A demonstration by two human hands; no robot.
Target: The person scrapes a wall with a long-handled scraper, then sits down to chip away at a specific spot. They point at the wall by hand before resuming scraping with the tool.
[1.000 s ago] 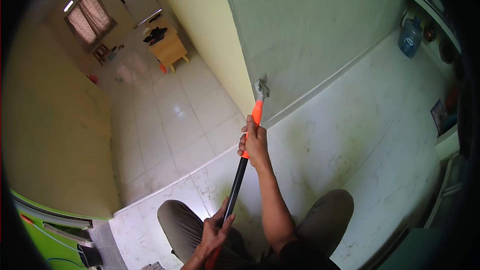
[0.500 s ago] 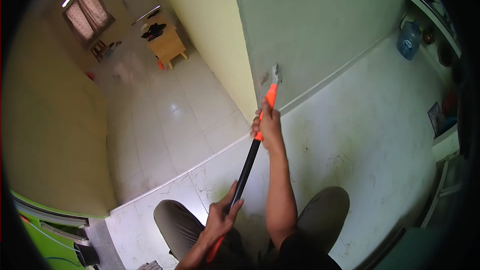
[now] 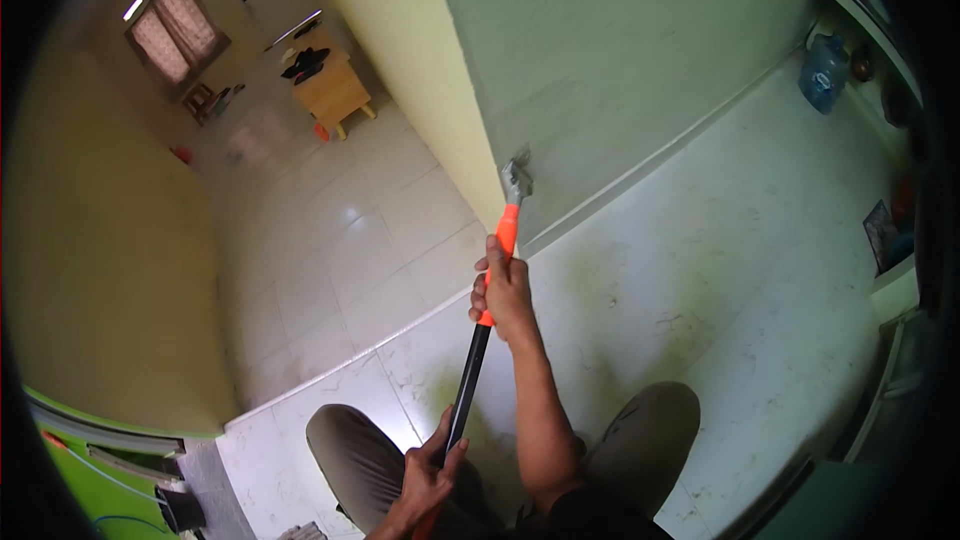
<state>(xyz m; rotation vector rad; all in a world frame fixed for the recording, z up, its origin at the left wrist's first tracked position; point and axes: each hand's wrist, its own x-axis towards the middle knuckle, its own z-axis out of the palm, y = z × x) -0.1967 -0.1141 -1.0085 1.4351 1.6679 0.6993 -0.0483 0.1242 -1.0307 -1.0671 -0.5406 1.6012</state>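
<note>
A long tool (image 3: 470,380) with a black shaft and orange sections slants up from my lap toward the wall. My right hand (image 3: 507,290) is wrapped round its upper orange section, just below the metal head (image 3: 515,183). Lower down, my left hand (image 3: 430,475) grips the shaft near the lower orange end. The metal head is at the grey-green wall (image 3: 640,60), close to its corner, beside a dark rough patch (image 3: 522,157). Whether the head touches the wall is hard to tell.
A wooden table (image 3: 333,90) with dark items stands in the room at the upper left. At the upper right a blue water jug (image 3: 824,74) sits by shelves (image 3: 870,15). A black bucket (image 3: 180,508) is at the lower left. My knees are bent below.
The tool's head and my right hand have moved down and to the left along the wall. My left hand has shifted slightly down, still on the shaft.
</note>
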